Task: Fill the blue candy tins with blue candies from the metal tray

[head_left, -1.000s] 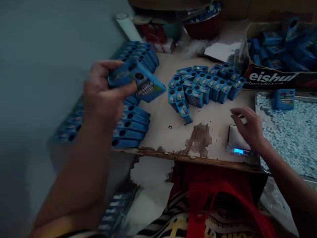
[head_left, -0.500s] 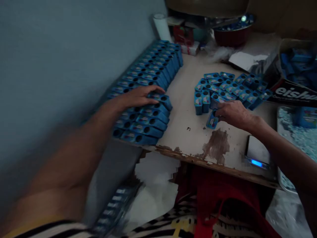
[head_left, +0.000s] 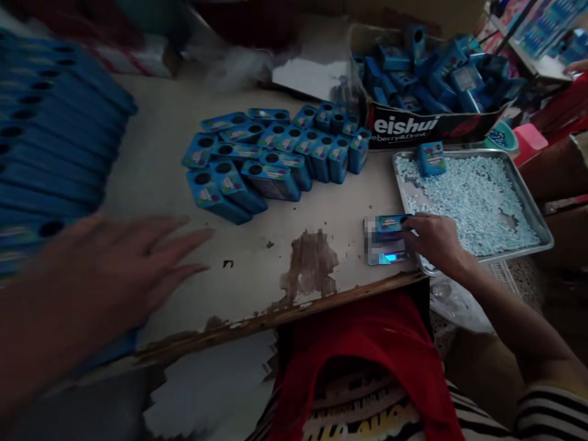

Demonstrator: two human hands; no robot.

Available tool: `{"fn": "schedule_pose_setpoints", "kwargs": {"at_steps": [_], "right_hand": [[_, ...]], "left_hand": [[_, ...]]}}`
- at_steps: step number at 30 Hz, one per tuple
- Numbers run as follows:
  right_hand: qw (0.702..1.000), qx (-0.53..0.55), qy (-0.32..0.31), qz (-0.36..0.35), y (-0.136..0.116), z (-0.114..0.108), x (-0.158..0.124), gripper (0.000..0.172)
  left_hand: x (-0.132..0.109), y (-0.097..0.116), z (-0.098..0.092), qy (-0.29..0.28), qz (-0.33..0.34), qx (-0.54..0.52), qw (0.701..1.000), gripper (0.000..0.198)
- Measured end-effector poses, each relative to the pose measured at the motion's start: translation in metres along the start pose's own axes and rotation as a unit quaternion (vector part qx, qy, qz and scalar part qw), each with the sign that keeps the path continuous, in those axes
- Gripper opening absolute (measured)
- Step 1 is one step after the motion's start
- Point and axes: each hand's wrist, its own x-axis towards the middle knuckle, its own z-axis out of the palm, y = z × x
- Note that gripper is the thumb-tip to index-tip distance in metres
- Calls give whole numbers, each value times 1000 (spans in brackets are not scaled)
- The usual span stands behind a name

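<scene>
One blue box [head_left: 388,226] over the scale [head_left: 394,246], right end within the right hand's pinching grip [head_left: 435,237]

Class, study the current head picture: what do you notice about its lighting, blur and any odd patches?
Head view: the light is dim overall, yet the display on the scale glows bright blue; the left hand and the rows of boxes near it look smeared; the right hand looks clearer; the scale's left side is blocky and pixelated.
</scene>
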Motion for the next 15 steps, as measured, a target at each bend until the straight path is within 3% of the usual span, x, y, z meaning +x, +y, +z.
{"fn": "schedule_pose_setpoints", "kwargs": {"at_steps": [3,7,9,12,13,15], "right_hand": [[995,80,55,5,18,10,-11,24],[983,103,149,31,85,24,-28,41],[990,49,124,36,121,41,-37,63],[1000,-2,5,30,153,73,-43,110],[999,-14,-21,20,156,81,-41,113],[999,-35,-31,-10,153,92,-30,99]], "left_hand": [[-16,16,37,-57,121,92,987,54],[-45,20,66,-93,152,159,971,36],[-60,18,66,-141,143,199,959,39],[-73,13,62,-184,136,231,946,47],[-73,11,62,-175,143,236,945,48],[-67,9,67,-147,166,236,946,48]]}}
